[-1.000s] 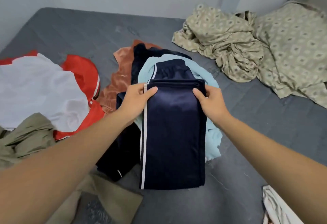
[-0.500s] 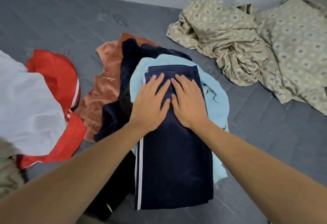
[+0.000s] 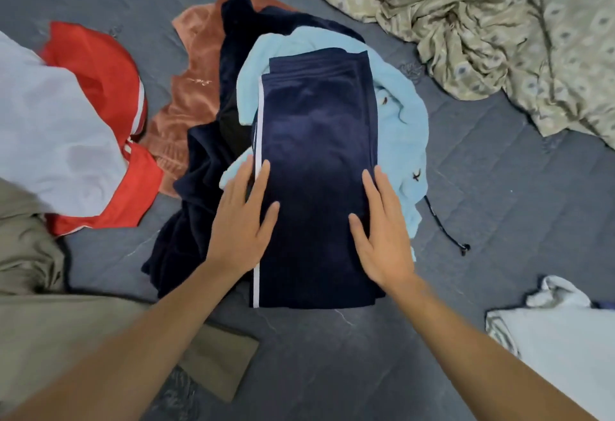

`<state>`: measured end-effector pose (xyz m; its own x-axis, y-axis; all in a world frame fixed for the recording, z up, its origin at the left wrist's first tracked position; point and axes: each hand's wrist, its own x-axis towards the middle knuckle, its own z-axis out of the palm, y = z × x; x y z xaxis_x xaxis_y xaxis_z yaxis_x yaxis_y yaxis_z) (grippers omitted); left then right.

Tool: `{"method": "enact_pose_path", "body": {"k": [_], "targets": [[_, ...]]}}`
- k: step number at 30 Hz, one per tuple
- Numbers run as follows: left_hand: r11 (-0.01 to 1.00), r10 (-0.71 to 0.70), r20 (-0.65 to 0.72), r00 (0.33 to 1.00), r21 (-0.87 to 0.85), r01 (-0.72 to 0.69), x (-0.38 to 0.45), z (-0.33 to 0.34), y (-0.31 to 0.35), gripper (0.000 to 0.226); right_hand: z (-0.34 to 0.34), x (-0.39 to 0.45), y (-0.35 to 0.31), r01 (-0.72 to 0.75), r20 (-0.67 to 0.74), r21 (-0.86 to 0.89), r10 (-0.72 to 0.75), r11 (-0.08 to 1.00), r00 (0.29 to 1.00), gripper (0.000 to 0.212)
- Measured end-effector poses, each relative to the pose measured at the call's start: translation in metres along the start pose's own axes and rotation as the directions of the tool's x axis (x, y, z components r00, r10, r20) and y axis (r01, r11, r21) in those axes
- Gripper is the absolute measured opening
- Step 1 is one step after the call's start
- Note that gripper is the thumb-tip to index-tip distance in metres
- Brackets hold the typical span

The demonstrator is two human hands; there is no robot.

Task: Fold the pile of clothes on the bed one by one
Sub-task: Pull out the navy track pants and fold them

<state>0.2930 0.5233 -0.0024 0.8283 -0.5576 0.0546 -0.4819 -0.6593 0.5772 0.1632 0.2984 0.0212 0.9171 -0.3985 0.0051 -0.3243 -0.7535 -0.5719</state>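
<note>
Grip: neither hand grasps anything. My left hand and my right hand lie flat, fingers straight, palms down.
Left hand: presses the left edge of the folded navy trousers with a white side stripe; fingers straddle the stripe, thumb out toward the middle of the cloth.
Right hand: presses the right edge of the same trousers, fingers pointing away from me, thumb out to the left.
Trousers: folded to a long rectangle, white stripe down the left side, stacked layer edges showing at the far end. Near end lies on the grey quilted mattress.
Under trousers: a crumpled light blue fleece garment, showing at the far end and right side; a dark cord trails out right onto the mattress.
Under that: a dark navy plush garment, spread to the left and far side.
Rust-orange velour top: left of the navy pile, partly under it. Small pale script on the chest, too small to read.
Red garment with white stripes: further left, with a white cloth lying over it.
Olive-khaki cloth: near left, under my left forearm.
Beige patterned sheet: bunched at far right, apart from the pile.
White crumpled cloth: near right corner.
Labels/brands: none readable.
</note>
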Motion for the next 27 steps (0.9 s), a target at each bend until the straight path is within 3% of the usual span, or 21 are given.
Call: {"method": "enact_pose_path", "body": {"k": [3, 5, 8, 10, 12, 15, 19, 23, 27], "targets": [[0.979, -0.104, -0.001, 0.995, -0.174, 0.102, -0.069, 0.013, 0.016, 0.071, 0.016, -0.055, 0.01, -0.16, 0.073, 0.147, 0.15, 0.976, 0.986, 0.076], [0.928, -0.254, -0.013, 0.967, -0.284, 0.24, -0.108, 0.029, 0.025, 0.072, 0.027, -0.079, 0.016, -0.267, 0.079, 0.249, 0.255, 0.931, 0.964, 0.081], [0.645, -0.61, 0.093, 0.787, -0.518, 0.561, -0.147, 0.054, 0.031, 0.062, 0.033, -0.088, 0.022, -0.406, 0.042, 0.384, 0.423, 0.83, 0.905, 0.079], [0.425, -0.699, 0.239, 0.674, -0.62, 0.66, -0.154, 0.062, 0.035, 0.057, 0.032, -0.087, 0.027, -0.479, 0.047, 0.416, 0.508, 0.773, 0.86, 0.062], [0.312, -0.708, 0.317, 0.631, -0.662, 0.682, -0.155, 0.066, 0.037, 0.06, 0.031, -0.088, 0.034, -0.571, 0.141, 0.437, 0.574, 0.695, 0.807, 0.05], [0.268, -0.708, 0.36, 0.607, -0.658, 0.704, -0.152, 0.068, 0.034, 0.052, 0.031, -0.093, 0.045, -0.634, 0.287, 0.374, 0.565, 0.677, 0.773, 0.052], [0.138, -0.662, 0.423, 0.619, -0.743, 0.655, -0.15, 0.062, 0.038, 0.025, 0.024, -0.091, 0.056, -0.63, 0.397, 0.504, 0.489, 0.592, 0.777, 0.034], [0.189, -0.673, 0.347, 0.653, -0.773, 0.606, -0.158, 0.053, 0.061, 0.017, 0.014, -0.104, 0.054, -0.601, 0.395, 0.551, 0.454, 0.579, 0.799, 0.031], [0.201, -0.73, 0.298, 0.616, -0.767, 0.609, -0.181, 0.04, 0.096, 0.013, -0.008, -0.134, 0.048, -0.571, 0.358, 0.592, 0.449, 0.569, 0.819, 0.018]]}}
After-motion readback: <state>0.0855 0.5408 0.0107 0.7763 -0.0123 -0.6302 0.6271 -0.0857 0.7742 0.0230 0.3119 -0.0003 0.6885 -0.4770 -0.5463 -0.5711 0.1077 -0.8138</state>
